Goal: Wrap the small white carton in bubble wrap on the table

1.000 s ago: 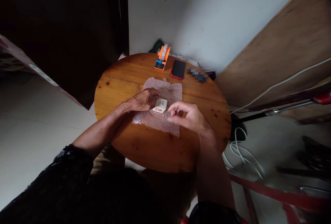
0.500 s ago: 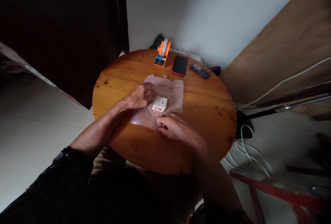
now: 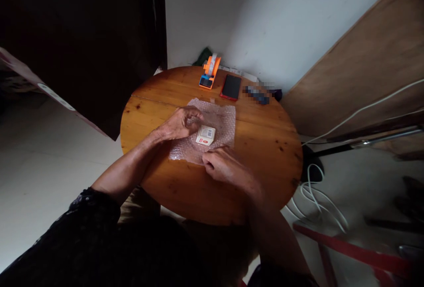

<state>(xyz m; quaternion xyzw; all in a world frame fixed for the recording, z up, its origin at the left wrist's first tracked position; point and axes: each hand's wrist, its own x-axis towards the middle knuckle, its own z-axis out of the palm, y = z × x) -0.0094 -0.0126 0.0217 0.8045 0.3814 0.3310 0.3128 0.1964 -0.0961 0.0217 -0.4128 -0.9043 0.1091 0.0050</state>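
A small cream-coloured box (image 3: 206, 135) with red print and a barcode label rests on a sheet of bubble wrap (image 3: 221, 123). To its upper left is my left hand (image 3: 183, 122), over the wrap; its fingers are curved, with a gap between thumb and forefinger, and nothing shows in them. Whether it touches the box I cannot tell. My right hand (image 3: 223, 164) is closed at the near edge of the bubble wrap, just below the box. Its fingers seem to pinch that edge, though the fingertips are partly hidden.
On the far side of the round wooden table (image 3: 265, 145) stand an orange tape dispenser (image 3: 210, 71) and a red-edged phone (image 3: 231, 87). A blurred dark item (image 3: 258, 94) lies beside them. White cable (image 3: 313, 190) coils on the floor at right, near a red bar (image 3: 351, 245).
The camera view has shifted slightly. The hands, the box and the bubble wrap keep nearly the same places relative to one another.
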